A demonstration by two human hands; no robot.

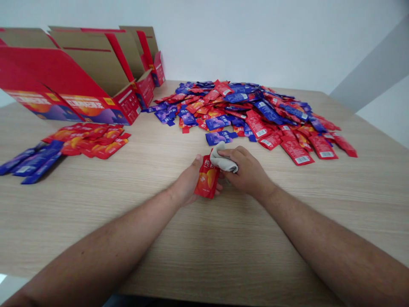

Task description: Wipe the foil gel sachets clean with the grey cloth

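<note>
My left hand (187,181) grips a red foil sachet (207,178) with an orange fruit print, holding it upright just above the wooden tabletop. My right hand (246,170) presses a grey cloth (223,158) against the sachet's top end. The cloth is folded and bunched, and it hides the upper part of the sachet. My left fingers are mostly hidden behind the sachet.
A large heap of red and blue sachets (243,115) spreads across the far table. Nearer the left lie sorted rows of red sachets (87,140) and blue sachets (35,162). Open red cardboard display boxes (96,81) stand along the back left, against a white wall.
</note>
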